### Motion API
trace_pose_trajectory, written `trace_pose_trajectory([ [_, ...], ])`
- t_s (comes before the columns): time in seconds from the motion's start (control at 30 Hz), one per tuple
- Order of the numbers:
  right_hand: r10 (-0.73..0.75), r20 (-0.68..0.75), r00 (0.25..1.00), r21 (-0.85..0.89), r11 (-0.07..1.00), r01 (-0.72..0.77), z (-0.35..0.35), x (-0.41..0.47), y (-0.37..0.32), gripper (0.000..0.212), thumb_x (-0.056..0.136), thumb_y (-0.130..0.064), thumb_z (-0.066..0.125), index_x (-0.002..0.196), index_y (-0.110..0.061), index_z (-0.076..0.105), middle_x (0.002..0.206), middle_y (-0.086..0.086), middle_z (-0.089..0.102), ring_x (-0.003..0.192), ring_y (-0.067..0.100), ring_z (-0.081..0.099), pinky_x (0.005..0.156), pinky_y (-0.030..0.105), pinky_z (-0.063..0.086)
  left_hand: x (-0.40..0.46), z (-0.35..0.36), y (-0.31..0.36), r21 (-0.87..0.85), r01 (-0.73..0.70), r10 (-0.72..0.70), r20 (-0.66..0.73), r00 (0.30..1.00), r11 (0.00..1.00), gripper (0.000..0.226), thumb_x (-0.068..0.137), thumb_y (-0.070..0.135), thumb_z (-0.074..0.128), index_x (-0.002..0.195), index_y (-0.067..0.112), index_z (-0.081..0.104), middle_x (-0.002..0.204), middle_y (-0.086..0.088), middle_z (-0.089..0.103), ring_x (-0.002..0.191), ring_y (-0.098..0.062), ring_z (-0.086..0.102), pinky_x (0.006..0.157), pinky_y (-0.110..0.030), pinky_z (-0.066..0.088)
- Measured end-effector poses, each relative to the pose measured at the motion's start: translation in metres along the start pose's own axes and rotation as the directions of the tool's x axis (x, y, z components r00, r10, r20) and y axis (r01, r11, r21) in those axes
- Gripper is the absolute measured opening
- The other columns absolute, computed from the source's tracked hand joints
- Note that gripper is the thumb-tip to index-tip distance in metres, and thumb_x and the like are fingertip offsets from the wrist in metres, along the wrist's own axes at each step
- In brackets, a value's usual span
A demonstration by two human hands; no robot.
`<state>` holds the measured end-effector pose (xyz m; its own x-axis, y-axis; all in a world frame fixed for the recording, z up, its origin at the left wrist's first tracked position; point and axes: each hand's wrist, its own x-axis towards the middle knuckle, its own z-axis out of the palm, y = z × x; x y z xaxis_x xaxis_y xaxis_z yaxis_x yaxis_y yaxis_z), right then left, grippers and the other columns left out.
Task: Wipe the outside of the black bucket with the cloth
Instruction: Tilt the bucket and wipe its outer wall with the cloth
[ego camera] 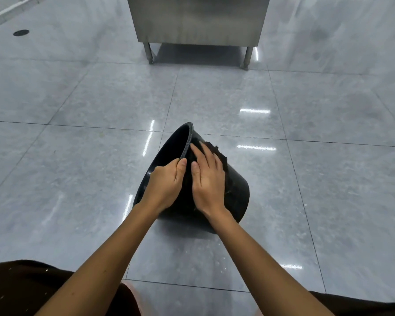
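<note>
The black bucket (236,190) lies tilted on the tiled floor, its open mouth turned to the left and its base toward the right. My left hand (167,181) grips the near part of the rim. My right hand (206,176) lies flat, fingers spread, on a dark cloth (217,151) pressed against the bucket's outer wall just behind the rim. Most of the cloth is hidden under my palm; its frayed edge shows beyond my fingertips.
A stainless steel cabinet (198,19) on short legs stands on the floor ahead. A round dark floor drain (21,32) sits at the far left. Glossy grey floor tiles (100,179) surround the bucket. My knees in dark clothing (21,290) fill the bottom corners.
</note>
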<state>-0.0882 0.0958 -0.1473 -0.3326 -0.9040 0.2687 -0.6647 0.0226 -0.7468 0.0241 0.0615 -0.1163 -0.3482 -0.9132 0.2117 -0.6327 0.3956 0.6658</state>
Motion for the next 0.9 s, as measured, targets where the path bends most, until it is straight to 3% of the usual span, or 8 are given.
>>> trace_pose_trajectory([
  [0.13, 0.177, 0.006, 0.984, -0.145, 0.974, -0.174, 0.000, -0.007, 0.042, 0.052, 0.097, -0.047, 0.019, 0.145, -0.037, 0.036, 0.156, -0.006, 0.032, 0.142, 0.022, 0.028, 0.112, 0.045, 0.025, 0.002, -0.002, -0.002, 0.006, 0.000, 0.000, -0.014, 1.000, 1.000, 0.032, 0.095, 0.041, 0.034, 0.072, 0.023, 0.046, 0.051, 0.003, 0.048, 0.045, -0.011, 0.046, 0.044, -0.017, 0.028],
  [0.27, 0.346, -0.044, 0.937, -0.224, 0.911, -0.347, -0.003, -0.019, 0.080, 0.047, 0.100, -0.041, 0.021, 0.142, -0.033, 0.039, 0.151, -0.002, 0.039, 0.137, 0.026, 0.035, 0.111, 0.048, 0.028, -0.017, -0.006, -0.026, 0.124, -0.011, 0.028, -0.140, 0.990, 0.992, 0.037, 0.093, 0.038, 0.040, 0.114, 0.012, 0.054, 0.073, 0.007, 0.057, 0.057, -0.011, 0.049, 0.048, -0.016, 0.031],
  [0.37, 0.496, -0.114, 0.861, -0.151, 0.848, -0.508, -0.009, -0.013, 0.094, 0.044, 0.101, -0.040, 0.021, 0.141, -0.031, 0.040, 0.150, 0.000, 0.040, 0.135, 0.029, 0.037, 0.111, 0.049, 0.028, -0.050, -0.005, -0.043, 0.046, 0.005, 0.002, -0.163, 0.987, 0.999, 0.054, 0.094, 0.052, 0.028, 0.098, 0.009, 0.061, 0.059, 0.012, 0.048, 0.046, -0.004, 0.044, 0.044, -0.005, 0.028],
  [0.5, 0.734, -0.103, 0.671, -0.037, 0.672, -0.740, -0.017, -0.006, 0.090, 0.048, 0.102, -0.040, 0.019, 0.145, -0.028, 0.037, 0.156, 0.003, 0.031, 0.139, 0.035, 0.027, 0.115, 0.050, 0.021, -0.052, 0.000, -0.045, -0.037, -0.041, 0.035, -0.149, 0.988, 0.998, 0.057, 0.091, 0.056, 0.025, 0.068, 0.012, 0.052, 0.049, 0.018, 0.032, 0.039, -0.006, 0.039, 0.044, -0.012, 0.038],
  [0.6, 0.612, -0.136, 0.779, 0.013, 0.788, -0.616, -0.009, -0.019, 0.057, 0.045, 0.102, -0.036, 0.025, 0.144, -0.031, 0.039, 0.156, -0.003, 0.033, 0.140, 0.032, 0.026, 0.114, 0.049, 0.022, -0.037, -0.002, -0.031, -0.006, -0.080, 0.077, -0.180, 0.981, 0.997, 0.050, 0.092, 0.046, 0.031, 0.061, 0.013, 0.051, 0.044, 0.015, 0.032, 0.035, -0.008, 0.037, 0.041, -0.006, 0.032],
  [0.73, 0.168, -0.080, 0.983, -0.139, 0.974, -0.178, 0.012, -0.043, 0.003, 0.052, 0.098, -0.036, 0.026, 0.147, -0.023, 0.038, 0.157, 0.000, 0.033, 0.137, 0.033, 0.031, 0.113, 0.040, 0.023, -0.027, -0.004, -0.023, -0.037, -0.107, 0.099, -0.174, 0.980, 0.994, 0.042, 0.096, 0.034, 0.039, 0.055, 0.032, 0.032, 0.041, 0.013, 0.026, 0.045, -0.006, 0.045, 0.042, -0.009, 0.030],
  [0.8, 0.029, -0.036, 0.999, -0.206, 0.978, -0.036, 0.015, -0.035, -0.006, 0.054, 0.098, -0.036, 0.026, 0.148, -0.020, 0.037, 0.157, 0.002, 0.033, 0.137, 0.035, 0.033, 0.112, 0.037, 0.022, -0.027, -0.003, -0.023, -0.041, -0.119, 0.111, -0.174, 0.978, 0.992, 0.043, 0.098, 0.036, 0.038, 0.056, 0.035, 0.028, 0.042, 0.015, 0.026, 0.043, -0.004, 0.044, 0.042, -0.009, 0.030],
  [0.9, 0.014, -0.022, 1.000, -0.216, 0.976, -0.018, 0.007, 0.003, -0.005, 0.055, 0.098, -0.038, 0.020, 0.149, -0.024, 0.034, 0.157, 0.000, 0.033, 0.138, 0.032, 0.033, 0.113, 0.044, 0.027, -0.030, 0.001, -0.025, -0.036, -0.136, 0.127, -0.184, 0.975, 0.990, 0.041, 0.095, 0.041, 0.033, 0.058, 0.025, 0.030, 0.043, 0.015, 0.023, 0.045, -0.005, 0.044, 0.043, -0.009, 0.029],
])
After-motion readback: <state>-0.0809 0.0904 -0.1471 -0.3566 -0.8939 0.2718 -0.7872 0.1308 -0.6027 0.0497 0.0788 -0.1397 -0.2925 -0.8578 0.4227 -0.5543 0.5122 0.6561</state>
